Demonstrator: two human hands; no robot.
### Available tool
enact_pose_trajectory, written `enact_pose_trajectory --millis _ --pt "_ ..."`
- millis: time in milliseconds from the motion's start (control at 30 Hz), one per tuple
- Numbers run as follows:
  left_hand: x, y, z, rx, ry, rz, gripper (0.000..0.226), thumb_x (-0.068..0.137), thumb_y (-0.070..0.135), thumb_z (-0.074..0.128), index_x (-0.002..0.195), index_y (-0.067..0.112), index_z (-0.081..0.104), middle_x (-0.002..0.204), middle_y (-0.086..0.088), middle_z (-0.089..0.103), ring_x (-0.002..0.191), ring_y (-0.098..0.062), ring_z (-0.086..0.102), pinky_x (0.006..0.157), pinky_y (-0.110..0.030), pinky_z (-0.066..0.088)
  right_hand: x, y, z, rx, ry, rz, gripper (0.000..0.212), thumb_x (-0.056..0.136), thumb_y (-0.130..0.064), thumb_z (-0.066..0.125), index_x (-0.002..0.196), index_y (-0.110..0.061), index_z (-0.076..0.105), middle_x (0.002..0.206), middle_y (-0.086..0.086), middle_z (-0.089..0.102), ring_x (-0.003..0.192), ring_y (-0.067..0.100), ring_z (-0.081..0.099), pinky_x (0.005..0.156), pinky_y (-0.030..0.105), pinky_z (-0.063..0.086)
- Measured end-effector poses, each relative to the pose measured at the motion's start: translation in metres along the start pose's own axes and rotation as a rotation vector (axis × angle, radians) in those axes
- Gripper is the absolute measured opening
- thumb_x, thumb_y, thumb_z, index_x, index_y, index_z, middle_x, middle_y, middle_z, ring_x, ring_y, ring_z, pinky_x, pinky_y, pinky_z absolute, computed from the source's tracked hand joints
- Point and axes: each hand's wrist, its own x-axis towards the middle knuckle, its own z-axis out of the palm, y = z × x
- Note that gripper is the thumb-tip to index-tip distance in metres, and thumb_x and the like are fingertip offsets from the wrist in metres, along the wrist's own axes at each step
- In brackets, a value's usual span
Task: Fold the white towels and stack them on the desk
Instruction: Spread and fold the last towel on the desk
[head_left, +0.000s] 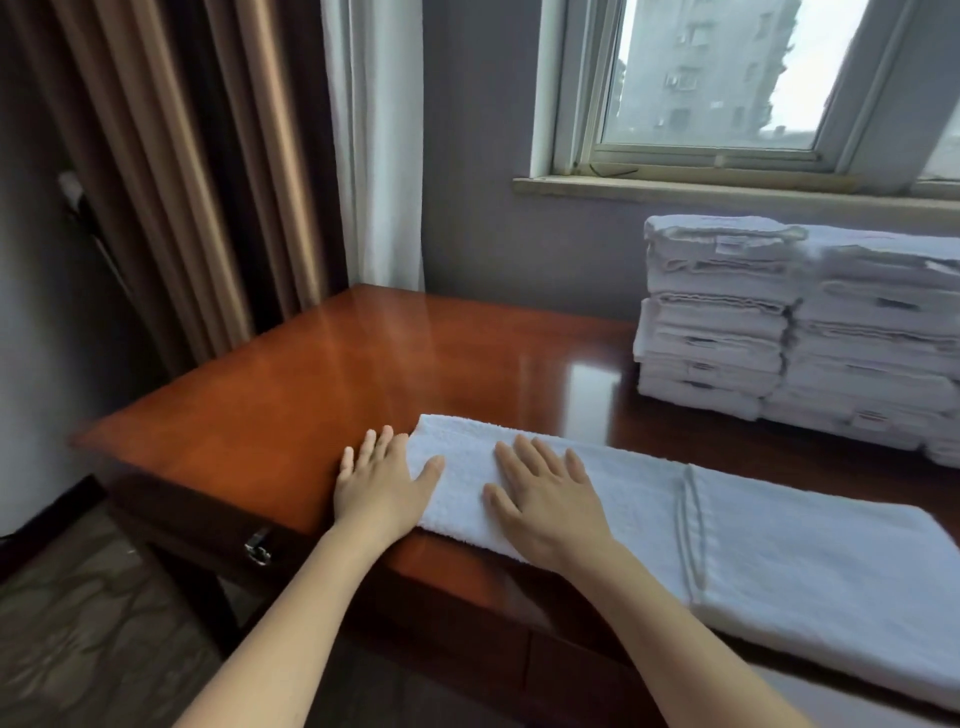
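The long folded towel lies along the front edge of the glossy surface, right hand flat on it, left hand flat at its end, thumb on cloth; neither grasps. A hard sweep could slide it off the edge or skew the layers

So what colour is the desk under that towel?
The desk is glossy reddish-brown wood, clearest in the head view.
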Motion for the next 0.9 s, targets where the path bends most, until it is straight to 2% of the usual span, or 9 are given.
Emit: enact_pose_trajectory --millis 133,233,333,433,500,633,700,800,900 --pt "0.008 0.004 -0.009 -0.133 -0.005 -0.045 0.073 0.090 0.063 0.047 0.145 0.018 0.035 0.160 0.001 0.021 0.150 -0.020 0.011 0.122 -0.039 0.005 -0.001 0.000 0.001 -0.001 0.026 -0.004 0.063 0.100 -0.053 0.018 0.156 -0.025 0.012 0.165 0.000 0.004 0.151 0.015 -0.003 0.120 0.042 -0.006" --pt "0.015 0.004 -0.023 -0.167 -0.075 -0.086 0.078 0.083 0.061 0.059 0.142 0.012 0.042 0.153 -0.003 0.031 0.141 -0.026 0.030 0.115 -0.038 0.028 -0.003 0.000 0.000 0.009 0.036 -0.003 0.063 0.099 -0.053 0.019 0.156 -0.026 0.013 0.165 0.000 0.006 0.151 0.014 -0.002 0.120 0.042 -0.006" --pt "0.018 0.008 -0.037 -0.105 -0.105 -0.058 0.043 0.079 0.053 0.063 0.103 0.018 0.058 0.114 0.001 0.055 0.109 -0.022 0.052 0.086 -0.034 0.045 -0.004 -0.002 0.000 0.029 0.069 -0.011 0.062 0.099 -0.052 0.022 0.155 -0.026 0.018 0.164 -0.001 0.011 0.151 0.015 0.002 0.120 0.041 -0.004" --pt "0.016 0.017 -0.048 -0.333 -0.137 -0.021 0.026 0.077 0.029 0.065 0.069 0.016 0.044 0.066 0.003 0.047 0.063 -0.019 0.046 0.060 -0.032 0.036 -0.008 -0.002 -0.002 0.115 0.169 -0.045 0.054 0.097 -0.048 0.036 0.147 -0.026 0.037 0.156 -0.003 0.029 0.147 0.017 0.017 0.120 0.039 0.004" --pt "0.013 0.023 -0.058 -0.452 -0.131 0.007 0.017 0.080 0.020 0.067 0.085 0.015 0.052 0.080 0.001 0.053 0.072 -0.017 0.051 0.065 -0.031 0.040 -0.012 -0.001 -0.004 0.261 0.251 -0.055 0.047 0.093 -0.040 0.050 0.139 -0.029 0.049 0.151 -0.008 0.038 0.142 0.013 0.027 0.117 0.030 0.014" --pt "-0.002 0.052 -0.077 -0.675 -0.055 0.106 0.074 0.086 0.020 0.070 0.149 0.019 0.031 0.143 -0.005 0.045 0.127 -0.022 0.048 0.095 -0.031 0.044 -0.022 -0.003 -0.027 0.751 0.281 0.012 0.036 0.094 -0.030 0.059 0.130 -0.029 0.061 0.135 -0.017 0.054 0.127 0.002 0.047 0.106 0.021 0.037" --pt "-0.012 0.075 -0.082 -0.777 -0.087 0.188 0.078 0.088 0.024 0.069 0.153 0.023 0.025 0.145 -0.007 0.047 0.127 -0.024 0.050 0.095 -0.034 0.049 -0.026 -0.003 -0.054 1.099 0.227 0.067 0.032 0.097 -0.034 0.057 0.127 -0.025 0.062 0.124 -0.007 0.064 0.112 0.011 0.061 0.097 0.034 0.051" --pt "-0.031 0.113 -0.083 -0.823 -0.126 0.315 0.074 0.092 0.036 0.064 0.153 0.025 0.024 0.134 0.004 0.051 0.115 -0.012 0.052 0.074 -0.015 0.047 -0.038 0.015 -0.100 1.436 0.104 0.135 0.047 0.089 -0.058 0.052 0.123 -0.028 0.064 0.114 0.005 0.071 0.100 0.021 0.070 0.077 0.036 0.059" --pt "-0.054 0.155 -0.081 -0.940 -0.218 0.404 0.065 0.096 0.055 0.045 0.150 0.023 0.029 0.135 0.010 0.053 0.103 -0.008 0.058 0.062 -0.011 0.048 -0.060 0.047 -0.132 1.466 -0.026 0.145 0.058 0.085 -0.063 0.054 0.124 -0.021 0.064 0.115 0.010 0.071 0.105 0.025 0.069 0.090 0.044 0.056"
